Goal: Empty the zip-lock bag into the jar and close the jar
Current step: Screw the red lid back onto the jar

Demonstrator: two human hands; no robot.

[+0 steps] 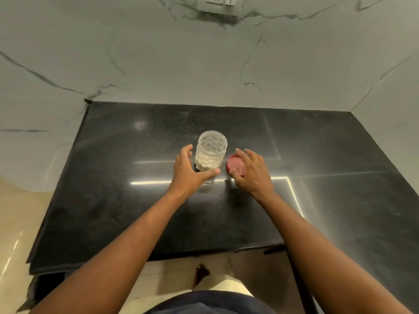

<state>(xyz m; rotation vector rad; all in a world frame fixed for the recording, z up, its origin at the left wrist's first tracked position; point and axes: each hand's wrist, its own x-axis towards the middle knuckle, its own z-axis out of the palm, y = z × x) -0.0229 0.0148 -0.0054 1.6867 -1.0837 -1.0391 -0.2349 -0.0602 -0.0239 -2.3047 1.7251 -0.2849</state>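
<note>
Jar (210,152): clear plastic with a wall embossed in round dimples. It stands upright and uncapped near the middle of the black, polished worktop (113,200). A pale, whitish filling occupies its lower part, and the upper part is see-through.

Left of the jar, the left hand (188,171) is spread wide. Its fingers reach up along the jar's left side and the thumb lies straight across the front of the base. The fingers are not closed round the jar, and contact with it cannot be confirmed.

Just right of the jar, apart from it, the red lid (235,165) lies flat on the worktop. The right hand (254,173) arches over the lid, fingers fanned toward the far rim and thumb at the near rim. Whether it grips the lid or only covers it cannot be told.

Behind the worktop rises a grey-veined marble wall (90,53). A white socket plate (217,4) sits at the wall's top centre, its markings too small to read.
</note>
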